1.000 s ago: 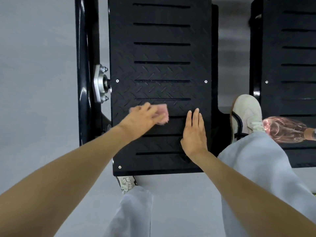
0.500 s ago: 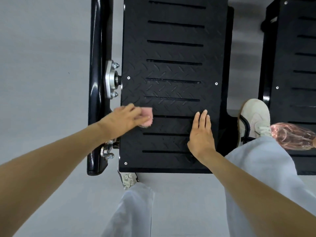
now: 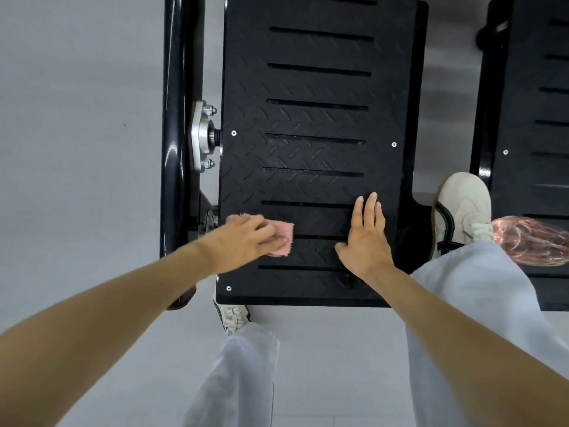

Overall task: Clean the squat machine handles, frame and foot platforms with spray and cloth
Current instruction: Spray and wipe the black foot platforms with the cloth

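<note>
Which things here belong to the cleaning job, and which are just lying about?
Job: pink cloth under the left hand; foot platform; black frame tube; pink bottle; second platform.
Just there: white shoe; grey floor; right hand, resting flat.

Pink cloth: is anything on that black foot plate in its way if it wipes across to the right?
Yes. The right hand lies flat on the foot plate, right of the cloth under the left hand, in that path. Farther up, the plate is bare.
</note>
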Tool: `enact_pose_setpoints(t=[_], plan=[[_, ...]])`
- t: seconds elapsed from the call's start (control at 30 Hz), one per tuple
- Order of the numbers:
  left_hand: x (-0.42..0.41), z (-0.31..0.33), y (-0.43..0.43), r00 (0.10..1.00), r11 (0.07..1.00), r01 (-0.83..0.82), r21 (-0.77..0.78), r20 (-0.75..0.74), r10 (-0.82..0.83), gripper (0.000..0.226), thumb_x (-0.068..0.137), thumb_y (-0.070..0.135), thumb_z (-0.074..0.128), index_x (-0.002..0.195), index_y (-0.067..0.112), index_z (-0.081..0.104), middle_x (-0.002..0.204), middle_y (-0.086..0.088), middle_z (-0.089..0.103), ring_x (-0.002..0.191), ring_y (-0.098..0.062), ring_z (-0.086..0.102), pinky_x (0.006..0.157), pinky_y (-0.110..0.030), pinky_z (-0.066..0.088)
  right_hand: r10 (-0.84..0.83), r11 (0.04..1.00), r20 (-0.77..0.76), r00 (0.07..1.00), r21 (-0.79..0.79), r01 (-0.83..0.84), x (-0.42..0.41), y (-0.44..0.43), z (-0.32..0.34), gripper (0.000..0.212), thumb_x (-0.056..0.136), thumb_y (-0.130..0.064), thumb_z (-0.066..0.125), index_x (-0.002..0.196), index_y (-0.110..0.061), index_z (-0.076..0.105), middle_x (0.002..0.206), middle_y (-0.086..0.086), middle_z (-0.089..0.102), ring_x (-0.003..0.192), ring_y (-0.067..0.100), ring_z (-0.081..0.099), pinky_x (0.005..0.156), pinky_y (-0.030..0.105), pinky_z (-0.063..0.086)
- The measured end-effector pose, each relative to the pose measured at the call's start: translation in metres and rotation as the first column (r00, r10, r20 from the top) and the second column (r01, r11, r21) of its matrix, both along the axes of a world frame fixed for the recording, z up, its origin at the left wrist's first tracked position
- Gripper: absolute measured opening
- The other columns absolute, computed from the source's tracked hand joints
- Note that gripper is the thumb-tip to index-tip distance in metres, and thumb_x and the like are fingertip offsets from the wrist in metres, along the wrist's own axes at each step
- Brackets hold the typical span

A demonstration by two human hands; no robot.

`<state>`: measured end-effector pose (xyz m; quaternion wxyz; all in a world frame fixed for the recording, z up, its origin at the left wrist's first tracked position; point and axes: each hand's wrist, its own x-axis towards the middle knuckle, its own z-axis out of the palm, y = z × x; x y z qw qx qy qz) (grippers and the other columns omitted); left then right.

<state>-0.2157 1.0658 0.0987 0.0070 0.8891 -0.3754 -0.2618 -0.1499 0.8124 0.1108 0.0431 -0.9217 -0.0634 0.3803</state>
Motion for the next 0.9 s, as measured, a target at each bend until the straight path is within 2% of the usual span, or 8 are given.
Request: enact_pose_setpoints(t=[0.13,0.27,0.4,0.5,0.6,0.73,0.8,0.9], plan=[[0.010,-0.004,0.030,0.866,0.885,-0.460,-0.076,0.179,0.466,0.093,0.051,-0.015,0.072,0.137,0.013,0.050,0.108,-0.020,0.053,0.086,-0.036,0.052,0.066,-0.047,0.055,0.072,0.996,0.025,0.997,-0.044,-0.071,-0.001,-0.002,-0.002,0.101,0.091,-0.055,0.050,0.149,-0.005,-0.015,0.156,0.015,-0.024,0.146,0.032,-0.015,0.121,0.039,0.009],[-0.005,-0.007,-0.003,0.699,0.706,-0.708,-0.029,0.116,0.706,0.092,0.046,-0.013,0.074,0.133,0.007,0.053,0.102,-0.020,0.051,0.082,-0.037,0.047,0.058,-0.040,0.053,0.094,0.994,0.059,0.994,-0.069,-0.090,-0.002,-0.001,-0.002,0.098,0.092,-0.057,0.045,0.149,-0.004,-0.014,0.156,0.018,-0.022,0.146,0.033,-0.013,0.121,0.039,0.008],[-0.032,0.004,-0.046,0.968,0.967,-0.251,0.044,0.005,0.251,0.086,0.079,0.001,0.060,0.152,0.013,0.015,0.127,-0.016,0.035,0.105,-0.033,0.041,0.088,-0.045,0.049,-0.007,1.000,0.086,0.996,-0.009,0.008,-0.004,0.002,-0.001,0.085,0.097,-0.044,0.045,0.151,-0.005,-0.008,0.157,0.015,-0.019,0.147,0.029,-0.010,0.121,0.038,0.013],[-0.019,0.007,-0.033,1.000,0.996,-0.016,0.084,0.022,0.014,0.087,0.080,0.001,0.058,0.152,0.011,0.009,0.132,-0.015,0.030,0.113,-0.033,0.041,0.097,-0.046,0.042,-0.027,1.000,0.128,0.991,0.005,0.026,-0.009,0.000,-0.002,0.080,0.098,-0.036,0.046,0.152,-0.004,-0.004,0.158,0.016,-0.017,0.147,0.028,-0.008,0.121,0.037,0.011],[-0.005,0.001,-0.010,0.882,0.883,-0.448,0.142,0.233,0.410,0.093,0.057,-0.002,0.074,0.143,0.013,0.039,0.111,-0.017,0.046,0.090,-0.033,0.048,0.069,-0.044,0.053,-0.019,1.000,0.166,0.986,-0.020,0.023,-0.013,-0.001,-0.004,0.076,0.099,-0.035,0.043,0.152,-0.003,-0.003,0.158,0.017,-0.014,0.148,0.029,-0.007,0.121,0.037,0.006],[-0.001,0.006,-0.027,0.606,0.588,-0.794,0.155,0.109,0.788,0.083,0.075,-0.006,0.061,0.148,0.011,0.025,0.122,-0.019,0.041,0.099,-0.034,0.042,0.081,-0.042,0.050,-0.044,0.997,0.178,0.983,-0.048,0.053,-0.022,-0.006,-0.004,0.074,0.100,-0.035,0.040,0.151,-0.002,-0.003,0.158,0.019,-0.012,0.148,0.029,-0.006,0.121,0.038,0.007],[-0.004,0.014,-0.052,0.675,0.658,-0.733,0.174,0.062,0.736,0.080,0.083,-0.002,0.051,0.151,0.014,0.011,0.131,-0.017,0.033,0.106,-0.031,0.038,0.086,-0.039,0.048,-0.045,0.997,0.175,0.984,-0.055,0.056,-0.028,-0.010,-0.004,0.074,0.100,-0.034,0.040,0.151,-0.001,-0.003,0.158,0.020,-0.010,0.148,0.030,-0.005,0.121,0.039,0.008],[-0.010,0.020,-0.073,0.973,0.965,-0.231,0.122,0.002,0.233,0.079,0.090,0.001,0.044,0.152,0.011,-0.005,0.138,-0.017,0.024,0.118,-0.033,0.036,0.095,-0.041,0.041,-0.056,0.997,0.161,0.985,-0.048,0.064,-0.033,-0.014,-0.004,0.074,0.100,-0.034,0.039,0.150,0.000,-0.004,0.158,0.019,-0.010,0.148,0.030,-0.005,0.121,0.038,0.007]])
